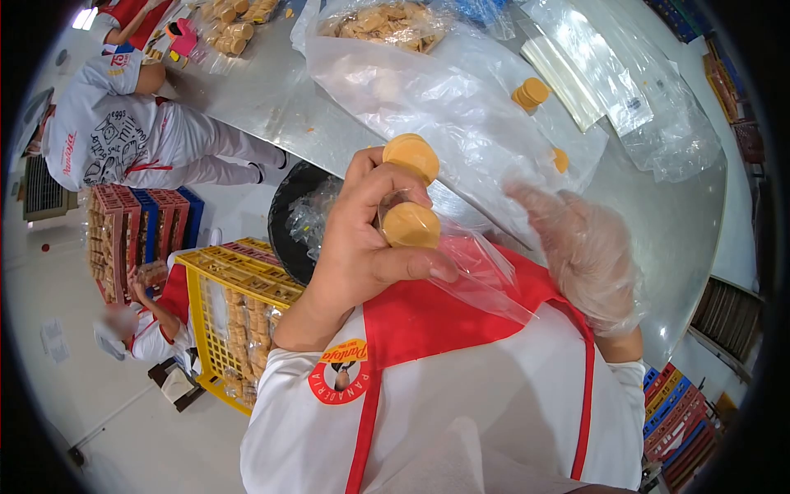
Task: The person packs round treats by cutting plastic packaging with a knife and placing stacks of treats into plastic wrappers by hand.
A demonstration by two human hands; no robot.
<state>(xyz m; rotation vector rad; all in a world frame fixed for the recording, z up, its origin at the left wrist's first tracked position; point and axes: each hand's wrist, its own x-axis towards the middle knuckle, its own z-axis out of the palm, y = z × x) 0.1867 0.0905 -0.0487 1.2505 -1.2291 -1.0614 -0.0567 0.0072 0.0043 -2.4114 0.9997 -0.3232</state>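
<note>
My bare left hand (350,226) is wrapped round a clear plastic bag (494,284) with round, pale brown cookies in it. One cookie (411,225) faces me between the thumb and fingers. A short stack of cookies (411,156) shows beyond the index finger; whether it lies inside the same bag I cannot tell. The bag's loose end trails right across my red apron. My right hand (592,259), in a clear plastic glove, is held apart from the bag with its fingers stretched out and nothing in them. It looks slightly blurred.
On the metal table (247,99) lies a large plastic sheet (395,82) with a cookie pile (391,26) and a small cookie stack (531,93). Flat clear bags (584,66) lie right. A black bin (288,214), yellow crate (206,321) and co-workers (107,123) are left.
</note>
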